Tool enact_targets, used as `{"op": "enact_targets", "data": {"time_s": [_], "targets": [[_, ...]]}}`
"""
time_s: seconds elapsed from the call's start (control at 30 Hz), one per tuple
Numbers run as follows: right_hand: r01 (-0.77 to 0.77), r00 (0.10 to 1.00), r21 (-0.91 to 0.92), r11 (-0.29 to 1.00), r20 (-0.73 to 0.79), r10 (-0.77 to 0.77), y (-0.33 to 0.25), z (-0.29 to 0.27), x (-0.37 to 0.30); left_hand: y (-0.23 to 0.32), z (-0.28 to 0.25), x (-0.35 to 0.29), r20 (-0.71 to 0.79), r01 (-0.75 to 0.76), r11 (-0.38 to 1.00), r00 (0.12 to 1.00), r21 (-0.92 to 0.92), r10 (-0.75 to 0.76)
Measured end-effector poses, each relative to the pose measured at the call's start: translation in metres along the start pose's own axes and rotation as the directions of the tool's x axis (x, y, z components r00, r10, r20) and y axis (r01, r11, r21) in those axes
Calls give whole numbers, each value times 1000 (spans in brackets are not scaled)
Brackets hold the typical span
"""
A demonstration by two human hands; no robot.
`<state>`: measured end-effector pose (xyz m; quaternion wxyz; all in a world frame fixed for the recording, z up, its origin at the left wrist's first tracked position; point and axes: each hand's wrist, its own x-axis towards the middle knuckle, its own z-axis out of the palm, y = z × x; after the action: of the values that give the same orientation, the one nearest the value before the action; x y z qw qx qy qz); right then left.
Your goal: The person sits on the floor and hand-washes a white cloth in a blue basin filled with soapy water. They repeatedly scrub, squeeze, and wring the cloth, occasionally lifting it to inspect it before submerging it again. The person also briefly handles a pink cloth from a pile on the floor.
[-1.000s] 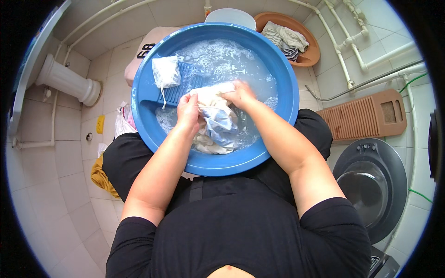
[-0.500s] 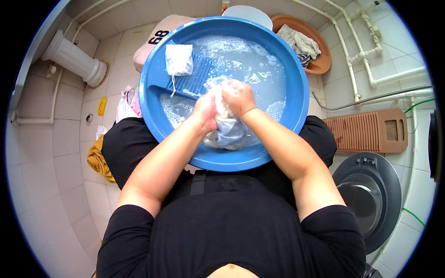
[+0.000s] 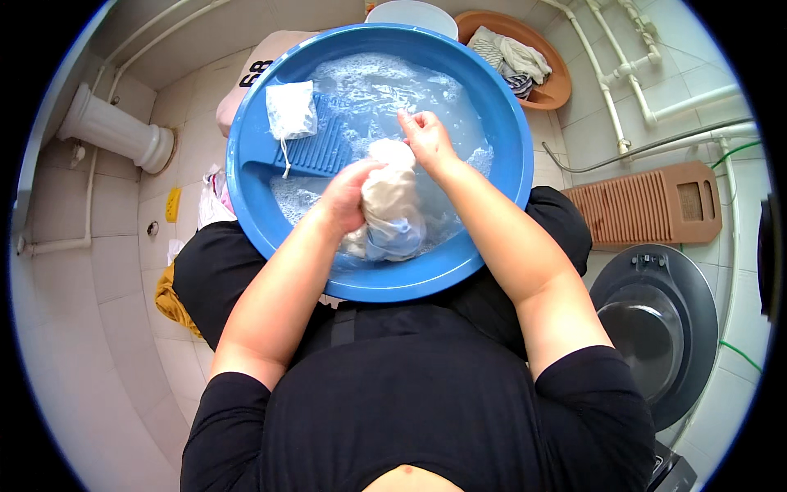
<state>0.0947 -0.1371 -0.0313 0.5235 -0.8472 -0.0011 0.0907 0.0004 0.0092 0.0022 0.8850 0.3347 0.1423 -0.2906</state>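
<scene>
A wide blue washtub (image 3: 377,287) of sudsy water stands between my knees. Over its near part, my left hand (image 3: 346,198) is closed on the side of a wet white cloth (image 3: 388,197), bunched up and pale blue lower down. Just beyond its top, to the right, is my right hand (image 3: 429,139), fingers curled together and apart from the cloth; anything between the fingertips is too small to make out. A small white drawstring pouch (image 3: 291,111) lies on the tub's built-in ribbed washboard (image 3: 328,141), its cord hanging down.
Behind the tub are a white basin (image 3: 414,15) and an orange-brown basin (image 3: 559,86) with clothes. A brown washboard (image 3: 639,205) and a dark grey basin (image 3: 697,328) lie at the right. Mustard cloth (image 3: 170,303) is by my left leg, with a white column (image 3: 119,131) beyond.
My right hand has come off the cloth and moved slightly up and right. The left hand still grips the cloth, which now shows more of its white upper part. The view has shifted slightly.
</scene>
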Motion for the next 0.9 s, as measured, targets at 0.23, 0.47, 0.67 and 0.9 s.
{"op": "enact_targets", "data": {"time_s": [0.23,0.47,0.67,0.9], "targets": [[-258,670,98,961,735,106,-12,-3,-30,38,-20,-12,357,-170,870,863,-462,358],[-82,743,261,962,659,-115,-61,-70,-22,49,-11,-23,82,-188,970,976,-158,202],[-103,729,354,929,662,-171,-87,-76,-44,37,-13,-3,-138,62,160,841,985,523],[138,625,-106,985,781,-4,-84,-66,-33,29,19,-24,280,-287,-48,868,957,409]]}}
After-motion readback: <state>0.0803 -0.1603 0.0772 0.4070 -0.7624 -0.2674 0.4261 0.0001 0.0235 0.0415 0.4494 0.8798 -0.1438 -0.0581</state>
